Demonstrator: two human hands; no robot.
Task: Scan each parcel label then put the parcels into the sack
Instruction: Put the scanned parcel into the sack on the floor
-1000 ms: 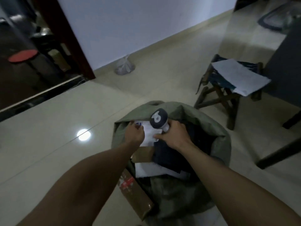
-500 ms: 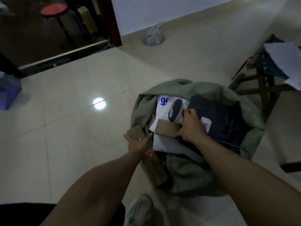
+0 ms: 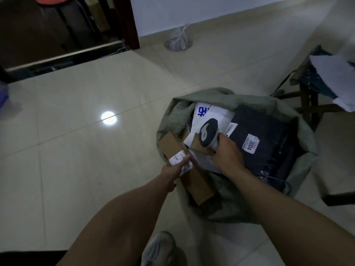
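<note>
Glossy tiled floor, matt woven cloth sack, rough brown cardboard box with paper label, shiny dark plastic mailer, smooth plastic scanner.

A plastic bag sits by the wall, a wooden stool at right.

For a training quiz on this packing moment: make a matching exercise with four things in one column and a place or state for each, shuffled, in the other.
Things:
1. long cardboard box
2. barcode scanner
3. dark parcel
4. white mailer

States:
A. gripped by the right hand
B. bears a sticker reading 3004
C. held by the left hand at the left rim of the sack
D. blue print, at the sack's far side

Pairs: 1-C, 2-A, 3-B, 4-D.
</note>
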